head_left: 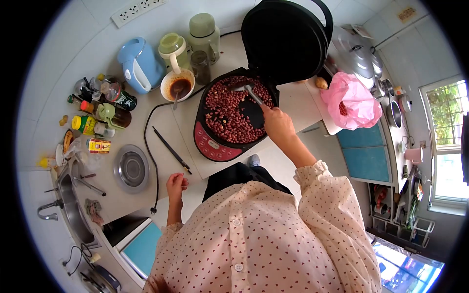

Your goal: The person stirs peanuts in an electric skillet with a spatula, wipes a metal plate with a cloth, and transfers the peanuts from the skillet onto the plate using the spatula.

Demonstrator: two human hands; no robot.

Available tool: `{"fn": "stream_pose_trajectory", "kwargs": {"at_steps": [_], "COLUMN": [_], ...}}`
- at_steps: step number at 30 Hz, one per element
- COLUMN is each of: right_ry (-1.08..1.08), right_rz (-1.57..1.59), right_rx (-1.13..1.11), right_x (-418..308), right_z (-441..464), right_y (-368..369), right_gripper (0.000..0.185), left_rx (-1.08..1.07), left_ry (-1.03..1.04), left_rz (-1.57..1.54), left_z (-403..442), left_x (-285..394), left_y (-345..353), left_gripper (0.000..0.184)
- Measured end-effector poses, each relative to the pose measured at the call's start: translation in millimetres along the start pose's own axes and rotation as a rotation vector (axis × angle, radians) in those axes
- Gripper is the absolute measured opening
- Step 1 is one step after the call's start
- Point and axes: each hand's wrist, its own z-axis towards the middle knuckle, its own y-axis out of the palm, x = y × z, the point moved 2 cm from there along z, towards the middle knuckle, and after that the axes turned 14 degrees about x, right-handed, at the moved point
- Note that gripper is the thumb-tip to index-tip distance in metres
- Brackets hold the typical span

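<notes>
My right hand point(277, 122) is wrapped round the handle of a metal spatula point(253, 94), whose head lies among red peanuts point(223, 105). The peanuts fill much of a round black electric pan with a red control panel point(211, 144); a dark patch of its bottom shows right of the middle. Its black lid point(286, 41) stands raised behind. Near the counter's front edge, my left hand point(177, 185) hangs with its fingers curled in and nothing visible in them. Black chopsticks point(172, 150) lie on the counter between that hand and the pan.
A bowl of brown sauce point(180, 88), a blue kettle point(141, 66) and jugs stand behind left. A metal plate point(131, 168) lies left, near several bottles and the sink point(73, 210). A black cord point(146, 141) crosses the counter. A pink bag point(351, 100) stands right.
</notes>
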Motion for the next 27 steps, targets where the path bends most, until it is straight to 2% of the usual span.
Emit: {"fn": "stream_pose_trajectory", "kwargs": {"at_steps": [6,12,20,22,27], "right_ry": [-0.085,-0.111,-0.181,-0.21,-0.213], "right_rz": [0.025,-0.074,-0.057,0.003,0.041], "right_rx": [-0.077,-0.233,-0.204,-0.091,-0.021], "right_x": [16.7,30.2,16.9,8.8,-15.0], "right_z": [-55.9,-93.6,-73.4,-57.1,-7.9], "right_y": [-31.0,-99.7,-56.9,-44.9,-28.2], "right_gripper": [0.037,0.038,0.036,0.034,0.029], "left_rx": [-0.02,-0.02,-0.03,-0.026,-0.004], "left_ry": [0.005,0.013,0.005,0.014,0.021], "left_rz": [-0.006,-0.012,0.006,-0.005,-0.003], "left_z": [0.8,0.2,0.0,-1.4,-3.1], "left_x": [-3.4,0.1,6.3,9.2,6.8], "left_y": [4.9,3.8,11.4,9.7,4.1], "left_gripper": [0.02,0.019,0.019,0.019,0.018]}}
